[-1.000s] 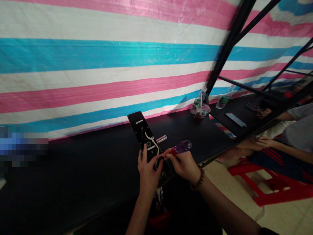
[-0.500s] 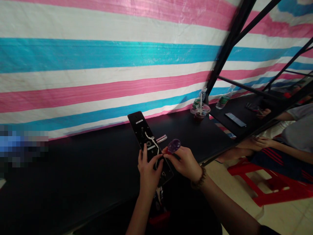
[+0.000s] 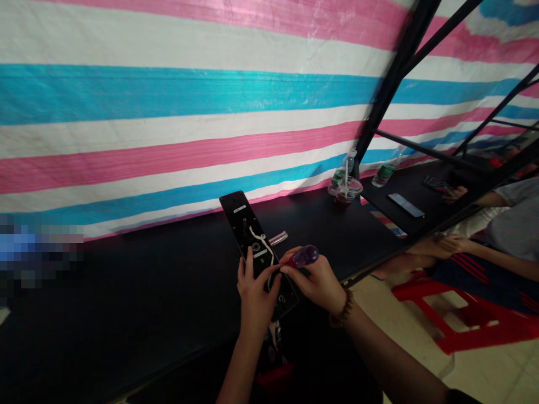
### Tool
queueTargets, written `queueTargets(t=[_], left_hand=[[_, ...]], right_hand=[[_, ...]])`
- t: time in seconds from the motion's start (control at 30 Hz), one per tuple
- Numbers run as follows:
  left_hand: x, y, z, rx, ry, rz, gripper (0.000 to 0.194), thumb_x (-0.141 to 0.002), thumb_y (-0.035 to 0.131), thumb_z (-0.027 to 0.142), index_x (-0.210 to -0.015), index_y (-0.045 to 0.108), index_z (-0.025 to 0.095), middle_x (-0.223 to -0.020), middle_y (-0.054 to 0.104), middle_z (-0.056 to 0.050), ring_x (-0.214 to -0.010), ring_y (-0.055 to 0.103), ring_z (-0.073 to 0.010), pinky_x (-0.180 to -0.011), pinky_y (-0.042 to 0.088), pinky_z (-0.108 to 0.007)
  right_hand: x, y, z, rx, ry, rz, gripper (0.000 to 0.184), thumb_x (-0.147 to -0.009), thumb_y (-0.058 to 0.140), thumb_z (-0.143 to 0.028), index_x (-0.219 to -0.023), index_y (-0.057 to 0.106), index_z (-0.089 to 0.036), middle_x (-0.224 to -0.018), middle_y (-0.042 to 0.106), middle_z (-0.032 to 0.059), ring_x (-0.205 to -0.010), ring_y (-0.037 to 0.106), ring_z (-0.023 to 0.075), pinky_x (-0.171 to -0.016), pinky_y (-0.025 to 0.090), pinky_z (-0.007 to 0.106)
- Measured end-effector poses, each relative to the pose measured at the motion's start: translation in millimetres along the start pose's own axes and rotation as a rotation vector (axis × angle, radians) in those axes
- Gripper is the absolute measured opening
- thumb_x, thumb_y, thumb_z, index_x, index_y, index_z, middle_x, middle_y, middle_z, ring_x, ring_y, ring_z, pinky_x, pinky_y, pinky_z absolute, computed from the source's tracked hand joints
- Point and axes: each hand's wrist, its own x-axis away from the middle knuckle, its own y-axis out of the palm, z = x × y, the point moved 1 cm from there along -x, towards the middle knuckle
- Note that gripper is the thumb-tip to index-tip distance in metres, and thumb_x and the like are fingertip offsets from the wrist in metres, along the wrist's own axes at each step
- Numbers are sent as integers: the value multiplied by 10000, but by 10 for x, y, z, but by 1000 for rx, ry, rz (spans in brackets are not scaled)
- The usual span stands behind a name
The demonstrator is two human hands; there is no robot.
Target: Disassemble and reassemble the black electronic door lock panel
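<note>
Near the front edge of the black counter (image 3: 138,292), a black door-lock plate (image 3: 241,225) lies flat, its long axis running diagonally from the far end, close to the striped tarpaulin (image 3: 177,134), down to the near end under the hands. A white cable (image 3: 257,235) lies in a loop on its face. A small white label (image 3: 239,209) sits near the far end, too small to read, and no other writing can be made out.

The left hand (image 3: 255,297) lies over the plate's near half, its fingers (image 3: 248,264) spread and pressed on the plate. The right hand (image 3: 318,283) sits just beside it, its fingers (image 3: 290,270) clamped around a screwdriver (image 3: 305,256) with a translucent purple handle, which tilts up and away; the shaft is hidden. A wooden bead bracelet (image 3: 342,310) circles the right wrist. A chrome door lever (image 3: 278,238) lies on the counter just beyond the plate.

Farther along stand a plastic cup with a straw (image 3: 345,193) and two water bottles (image 3: 385,174). To the right, a co-worker's hands (image 3: 440,244) rest above a red plastic stool (image 3: 455,314).
</note>
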Motion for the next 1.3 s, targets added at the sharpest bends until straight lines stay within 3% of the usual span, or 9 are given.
queueTargets(t=[0.1, 0.2, 0.3, 0.4, 0.93, 1.17, 1.3], left_hand=[[5, 12, -15, -11, -2, -15, 168, -863, 653, 279, -987, 765, 286, -1648, 201, -6, -1447, 290, -408, -1079, 379, -633], [5, 14, -17, -8, -14, -23, 177, -859, 657, 274, -997, 764, 296, -1648, 199, 6, -1446, 287, -411, -1076, 380, -635], [-3, 4, -2, 3, -18, -21, 185, -857, 657, 264, -1002, 763, 304, -1646, 207, 14, -1450, 284, -403, -1079, 375, -636], [-8, -5, 8, 7, -16, -21, 185, -850, 663, 256, -995, 766, 307, -1646, 204, 16, -1449, 284, -404, -1085, 367, -638], [-3, -9, 10, -6, -41, -54, 183, -862, 648, 267, -995, 767, 307, -1646, 199, 19, -1453, 263, -408, -1082, 373, -632], [13, -13, 41, -9, -61, -59, 191, -867, 641, 248, -1004, 763, 302, -1651, 181, 9, -1461, 253, -400, -1094, 361, -638], [37, -41, 97, -23, -80, -64, 223, -858, 656, 228, -1029, 755, 332, -1649, 186, 13, -1466, 256, -386, -1087, 378, -630]], right_hand=[[1, 19, 33, -49, 67, 89, 67, -873, 691, -267, -846, 718, -211, -842, 744, 38, -788, 712, 181, -730, 558, 259], [1, 14, 29, -44, 67, 49, 109, -903, 651, -249, -829, 725, -218, -802, 743, 28, -789, 719, 182, -736, 554, 257], [2, -4, 1, -57, 41, -22, 192, -966, 528, -210, -960, 720, -218, -902, 750, 47, -857, 718, 176, -792, 550, 267], [14, -6, 9, -81, 47, -14, 245, -987, 463, -186, -1068, 693, -211, -999, 743, 69, -906, 713, 171, -832, 547, 279], [69, 54, 214, -325, 186, 107, 179, -994, 475, -277, -1046, 629, -204, -963, 718, 74, -813, 697, 164, -776, 565, 292], [108, 41, 167, -207, 138, 42, 204, -990, 463, -252, -1019, 659, -205, -951, 724, 70, -826, 696, 171, -789, 560, 296], [95, 57, 114, -92, 67, 38, 139, -932, 586, -270, -923, 711, -210, -881, 737, 53, -827, 702, 188, -800, 552, 298]])
